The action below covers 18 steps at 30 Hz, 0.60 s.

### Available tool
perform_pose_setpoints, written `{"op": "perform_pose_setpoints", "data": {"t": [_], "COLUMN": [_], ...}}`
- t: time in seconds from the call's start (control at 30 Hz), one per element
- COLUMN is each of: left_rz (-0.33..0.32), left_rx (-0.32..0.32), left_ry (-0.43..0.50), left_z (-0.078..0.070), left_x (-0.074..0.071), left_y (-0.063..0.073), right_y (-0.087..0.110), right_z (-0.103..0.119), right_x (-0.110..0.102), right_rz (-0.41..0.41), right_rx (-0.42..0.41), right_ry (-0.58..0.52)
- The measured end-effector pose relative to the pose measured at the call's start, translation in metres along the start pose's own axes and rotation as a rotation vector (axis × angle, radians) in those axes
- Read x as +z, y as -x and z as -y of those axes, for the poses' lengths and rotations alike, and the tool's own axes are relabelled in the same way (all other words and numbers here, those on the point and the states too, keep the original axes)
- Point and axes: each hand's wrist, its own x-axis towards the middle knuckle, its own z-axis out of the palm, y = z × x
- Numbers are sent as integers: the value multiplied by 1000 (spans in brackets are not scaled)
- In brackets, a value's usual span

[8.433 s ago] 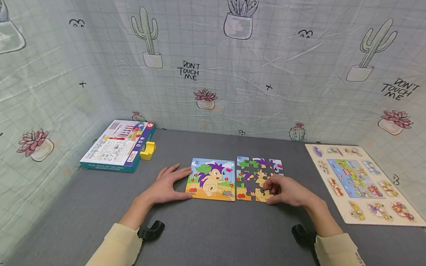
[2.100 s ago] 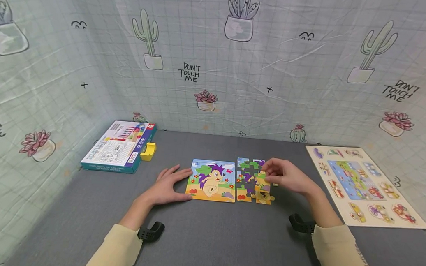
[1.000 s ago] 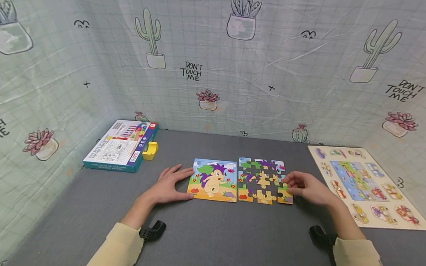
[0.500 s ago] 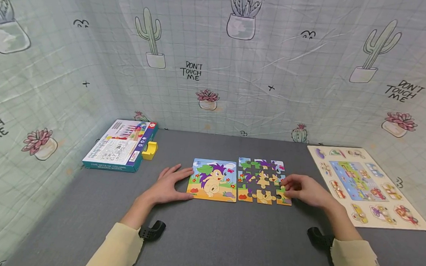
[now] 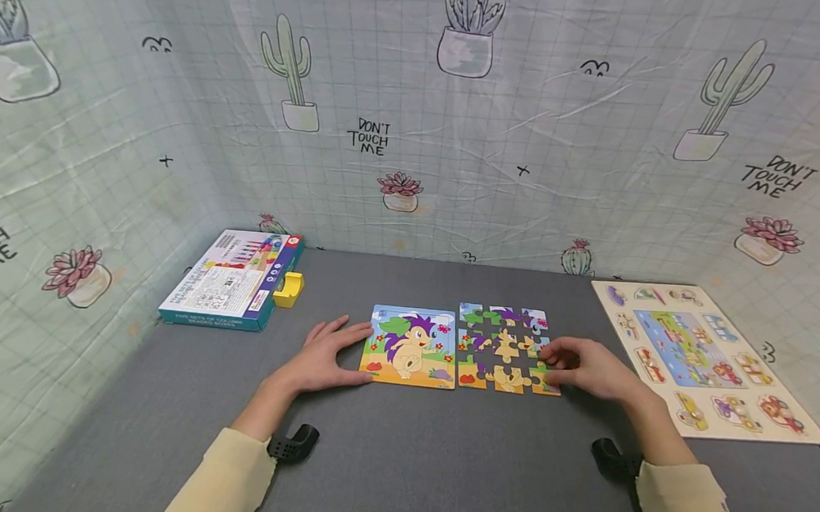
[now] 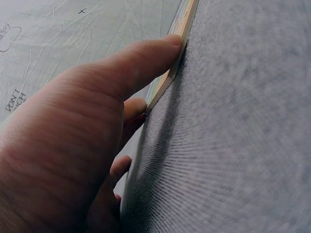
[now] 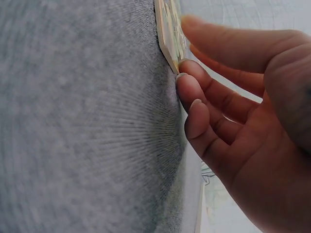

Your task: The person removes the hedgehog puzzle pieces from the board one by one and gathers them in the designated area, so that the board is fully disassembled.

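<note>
A hedgehog picture board lies flat near the middle of the table. My left hand rests against its left side, thumb and fingers spread and nearly straight; the left wrist view has the thumb on the board's wooden edge. Just right of the board are hedgehog jigsaw pieces in three rows with narrow gaps between them. My right hand pinches the lower-right corner puzzle piece, thumb over it and fingers curled at its edge. Part of that piece is hidden by the fingers.
A flat teal-edged box lies at the back left, with a yellow block at its right side. On the right is a large cream wooden puzzle board. A printed curtain hangs behind the grey table.
My right hand carried the yellow-green piece from over the middle pieces to the lower-right corner, then slid it slightly left toward its neighbours. The left hand has stayed at the picture board.
</note>
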Motion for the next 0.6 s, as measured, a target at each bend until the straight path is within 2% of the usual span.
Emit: {"op": "perform_pose_setpoints", "data": {"t": [0.2,0.6], "left_rz": [-7,-5], "left_rx": [2,-8], "left_ry": [-4,-6], "left_z": [-1,-1], "left_x": [0,0], "left_y": [0,0], "right_y": [0,1], "right_z": [1,3], "right_x": [2,5], "right_rz": [18,34], "right_rx": [7,-62], "right_ry": [33,103]}}
